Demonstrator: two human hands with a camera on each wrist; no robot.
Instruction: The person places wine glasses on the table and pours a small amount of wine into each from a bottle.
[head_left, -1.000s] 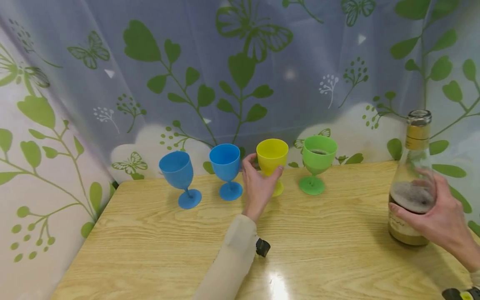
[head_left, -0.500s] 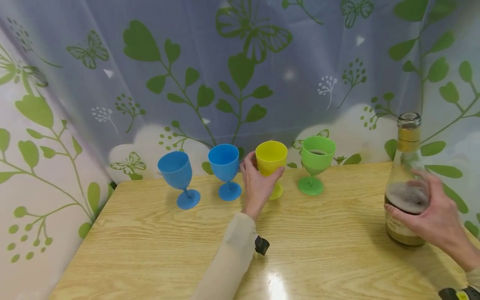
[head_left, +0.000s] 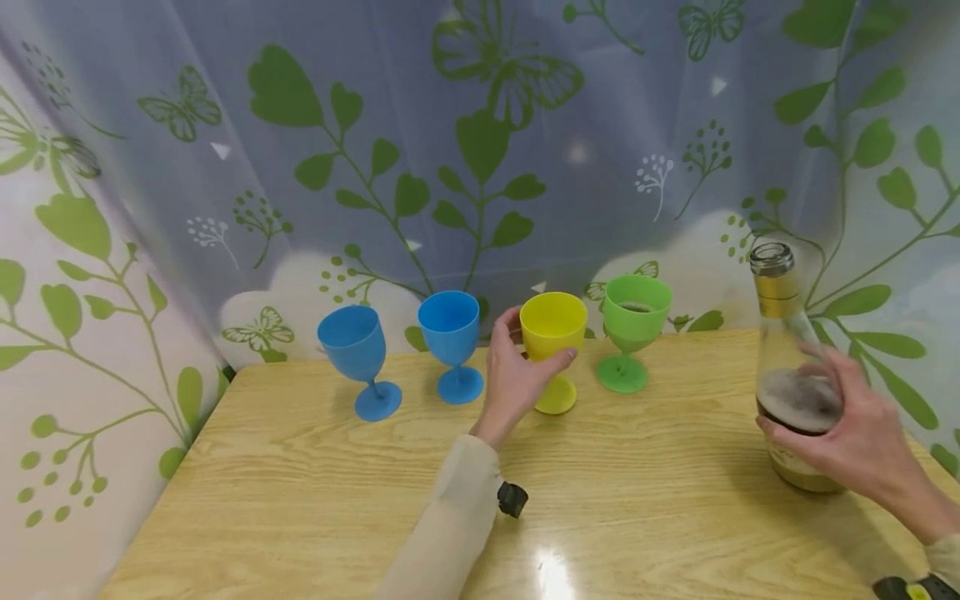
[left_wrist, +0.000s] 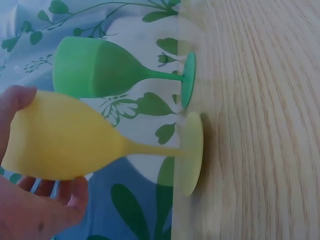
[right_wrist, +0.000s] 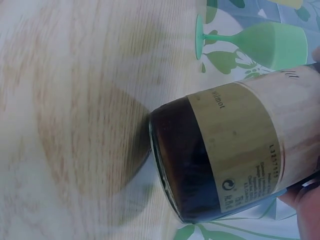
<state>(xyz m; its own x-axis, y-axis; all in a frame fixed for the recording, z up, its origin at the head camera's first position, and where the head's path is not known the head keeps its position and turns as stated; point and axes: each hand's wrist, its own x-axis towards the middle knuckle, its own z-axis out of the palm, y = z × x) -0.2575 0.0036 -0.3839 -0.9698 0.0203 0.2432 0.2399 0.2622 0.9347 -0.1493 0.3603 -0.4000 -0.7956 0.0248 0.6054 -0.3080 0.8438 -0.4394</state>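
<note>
My left hand (head_left: 517,379) grips the bowl of a yellow goblet (head_left: 555,329), thumb on the near side and fingers behind. In the left wrist view the yellow goblet (left_wrist: 70,137) has its foot right at the wooden table. My right hand (head_left: 862,425) holds a glass bottle (head_left: 780,350) round its body. The bottle leans left, its uncapped neck toward the goblets, with dark frothy liquid inside. The right wrist view shows the bottle's lower end (right_wrist: 185,160) tilted, close over the table. A green goblet (head_left: 637,312) holding dark liquid stands between the yellow goblet and the bottle.
Two blue goblets, one (head_left: 450,325) beside my left hand and another (head_left: 352,342) farther left, stand along the back of the wooden table (head_left: 300,517). A patterned curtain (head_left: 585,192) with leaves and butterflies hangs right behind the table's back edge.
The bottle has moved left and gone from upright to leaning left in my right hand. My left hand has brought the yellow goblet slightly nearer and to the right.
</note>
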